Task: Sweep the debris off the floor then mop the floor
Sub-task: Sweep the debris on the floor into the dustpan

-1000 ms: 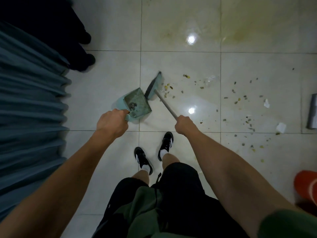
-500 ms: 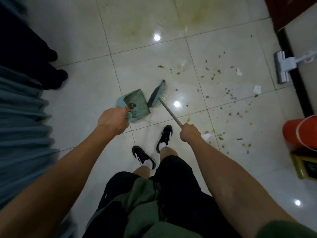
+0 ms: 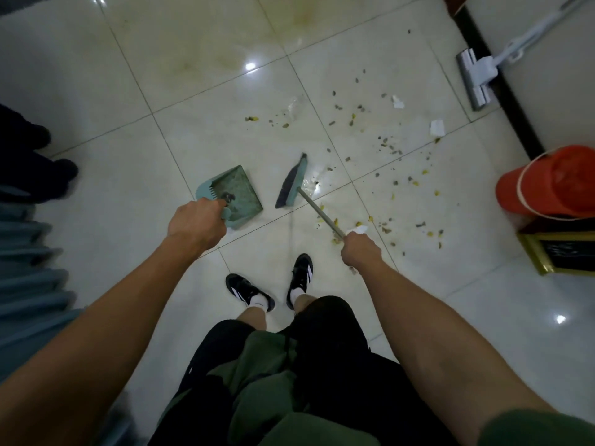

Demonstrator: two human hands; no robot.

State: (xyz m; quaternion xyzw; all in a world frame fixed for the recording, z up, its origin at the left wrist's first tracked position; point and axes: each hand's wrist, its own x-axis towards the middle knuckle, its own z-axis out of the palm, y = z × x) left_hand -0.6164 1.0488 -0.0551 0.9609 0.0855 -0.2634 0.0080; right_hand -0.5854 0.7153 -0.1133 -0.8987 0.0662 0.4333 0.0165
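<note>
The left hand (image 3: 196,225) grips the handle of a teal dustpan (image 3: 236,194) resting on the tiled floor (image 3: 106,101); the right hand (image 3: 360,252) holds a broom (image 3: 291,183) just beside it. Debris (image 3: 386,146) lies scattered to the right, near an orange bucket (image 3: 547,185) and a mop (image 3: 476,75)
</note>
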